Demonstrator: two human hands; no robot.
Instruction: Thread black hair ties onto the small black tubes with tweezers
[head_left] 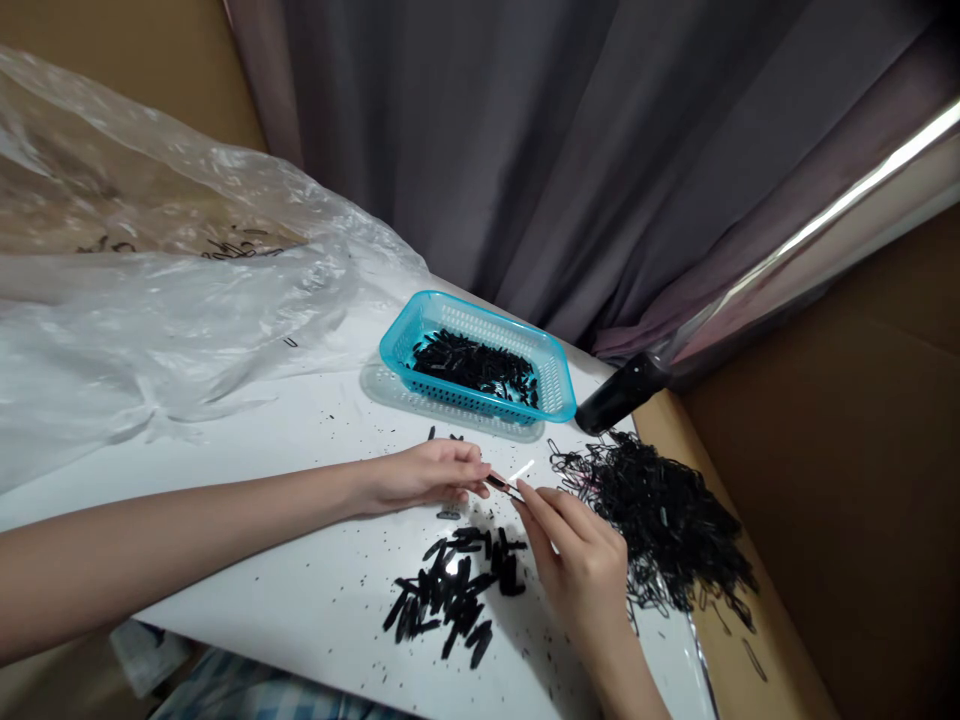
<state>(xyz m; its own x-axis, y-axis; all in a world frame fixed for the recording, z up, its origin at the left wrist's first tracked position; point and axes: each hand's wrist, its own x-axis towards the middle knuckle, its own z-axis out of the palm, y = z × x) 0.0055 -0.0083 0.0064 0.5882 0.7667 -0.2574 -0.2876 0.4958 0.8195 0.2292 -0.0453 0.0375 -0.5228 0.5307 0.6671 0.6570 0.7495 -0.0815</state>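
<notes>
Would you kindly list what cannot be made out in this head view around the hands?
- The small piece pinched between the left hand and right hand: too small, partly covered by fingertips.
- Contents of the plastic bag: blurred by glare and folds.
- The black cylinder: its upper end hidden under the curtain.

One head-worn camera looks forward and down, close over the white worktop, toward the curtain.

The tiny piece pinched between the left hand and right hand is too small to tell. Both arms run off the bottom edge.
</notes>
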